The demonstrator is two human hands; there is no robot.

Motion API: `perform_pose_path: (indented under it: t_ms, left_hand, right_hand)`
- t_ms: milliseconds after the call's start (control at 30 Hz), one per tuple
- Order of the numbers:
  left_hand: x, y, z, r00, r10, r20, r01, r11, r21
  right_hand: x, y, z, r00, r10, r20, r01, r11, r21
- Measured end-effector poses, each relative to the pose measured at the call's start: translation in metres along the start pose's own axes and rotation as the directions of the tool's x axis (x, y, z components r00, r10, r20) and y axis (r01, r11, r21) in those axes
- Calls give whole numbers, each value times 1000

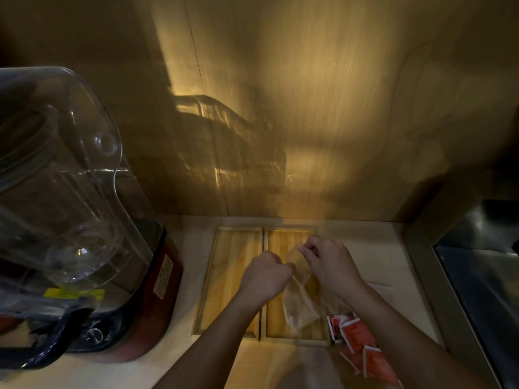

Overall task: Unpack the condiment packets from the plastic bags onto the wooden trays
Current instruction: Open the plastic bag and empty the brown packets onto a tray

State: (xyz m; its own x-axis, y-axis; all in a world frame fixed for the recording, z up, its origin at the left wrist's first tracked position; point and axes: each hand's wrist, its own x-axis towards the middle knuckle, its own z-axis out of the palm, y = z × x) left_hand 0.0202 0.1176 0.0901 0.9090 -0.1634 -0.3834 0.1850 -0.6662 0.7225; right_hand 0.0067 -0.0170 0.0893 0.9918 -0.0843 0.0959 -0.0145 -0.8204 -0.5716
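Pinching the clear plastic bag (299, 307) mouth at lower center, your left hand (265, 277) and right hand (330, 266) are closed on it over the right wooden tray (283, 240); pull apart evenly. Red condiment packets (358, 342) sit lower right, off the trays.

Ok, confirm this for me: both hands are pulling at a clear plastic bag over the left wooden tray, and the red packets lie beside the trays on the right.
Not quite. In the head view, the left hand and right hand hold the clear plastic bag over the right wooden tray, not the left wooden tray. The red packets do lie beside the trays on the right.
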Motion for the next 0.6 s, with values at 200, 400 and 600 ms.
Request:
perform_pose_path:
  t_ms: [200,400,600]
  left_hand:
    - [-5,-3,6,996,-83,-32,64,916,-396]
    - [-17,-3,19,996,-90,29,94,959,-267]
    - [-11,-9,5,998,-26,-51,14,973,-229]
  right_hand:
    - [-12,-3,-1,934,257,246,-299,943,147]
    - [-19,-2,2,894,274,353,-387,872,302]
    - [-17,4,0,936,293,197,-346,875,340]
